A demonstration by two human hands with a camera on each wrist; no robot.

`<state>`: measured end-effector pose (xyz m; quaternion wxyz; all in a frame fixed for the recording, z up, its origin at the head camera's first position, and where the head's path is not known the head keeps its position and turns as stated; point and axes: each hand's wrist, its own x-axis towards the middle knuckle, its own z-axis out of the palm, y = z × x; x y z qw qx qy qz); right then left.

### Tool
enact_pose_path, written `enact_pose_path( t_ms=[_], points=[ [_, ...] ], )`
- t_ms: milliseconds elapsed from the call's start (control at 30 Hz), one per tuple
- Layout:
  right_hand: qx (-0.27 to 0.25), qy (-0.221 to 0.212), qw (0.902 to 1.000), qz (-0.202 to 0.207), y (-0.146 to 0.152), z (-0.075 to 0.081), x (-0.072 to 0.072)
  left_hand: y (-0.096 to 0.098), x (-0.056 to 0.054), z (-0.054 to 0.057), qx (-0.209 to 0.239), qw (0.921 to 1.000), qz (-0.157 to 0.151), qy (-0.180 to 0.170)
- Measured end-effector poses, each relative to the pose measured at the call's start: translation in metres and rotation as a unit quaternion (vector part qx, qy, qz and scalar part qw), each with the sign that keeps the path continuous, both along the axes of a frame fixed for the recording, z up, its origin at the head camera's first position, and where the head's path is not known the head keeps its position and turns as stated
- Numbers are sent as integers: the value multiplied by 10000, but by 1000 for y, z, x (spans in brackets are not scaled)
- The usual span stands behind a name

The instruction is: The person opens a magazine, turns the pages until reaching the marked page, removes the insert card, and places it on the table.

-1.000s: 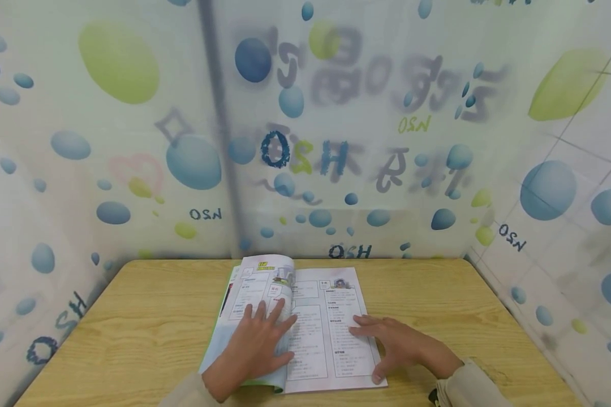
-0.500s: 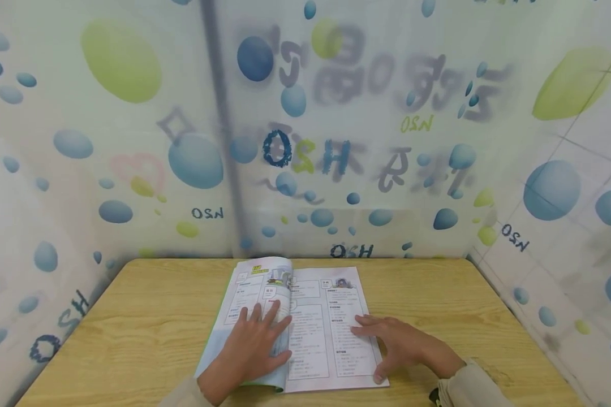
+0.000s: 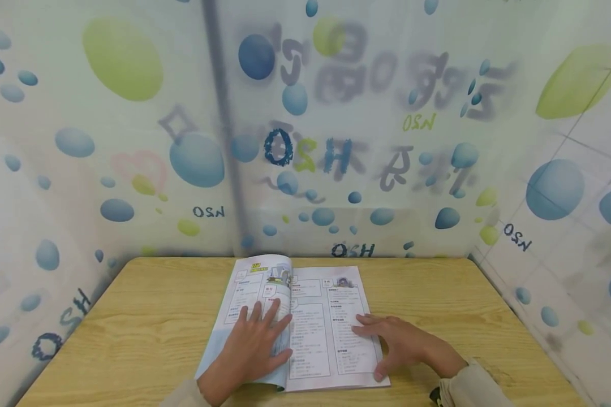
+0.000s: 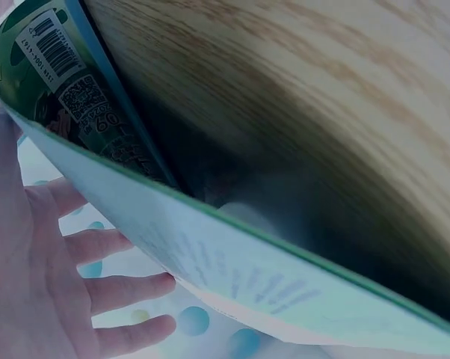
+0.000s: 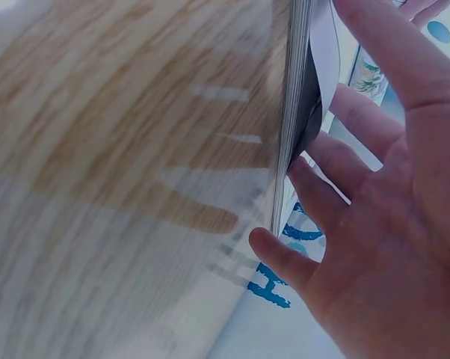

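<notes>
Centrally, an open magazine [image 3: 307,342] lies on a wood-grain table [image 3: 142,328], its left side bowed up off the surface. The left hand [image 3: 252,347] rests over the left page [image 3: 238,291], fingers spread apart. The right hand [image 3: 407,342] touches the right page's outer edge, fingers loosely extended, thumb apart near the lower corner. White walls [image 3: 305,223] printed with blue and green bubbles surround the table.
</notes>
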<state>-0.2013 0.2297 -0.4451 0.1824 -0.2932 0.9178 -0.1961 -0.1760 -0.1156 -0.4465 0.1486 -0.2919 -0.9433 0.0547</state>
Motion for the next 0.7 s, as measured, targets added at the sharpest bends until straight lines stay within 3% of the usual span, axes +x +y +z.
enact_pose_path(
  t_ms=[333, 700],
  points=[
    [-143, 138, 9998, 95, 0, 0, -4, 2, 1, 1, 20, 10000, -50, -29],
    [-154, 94, 9998, 48, -3, 5, -4, 14, 4, 7, 172, 9993, -317, -41]
  ],
)
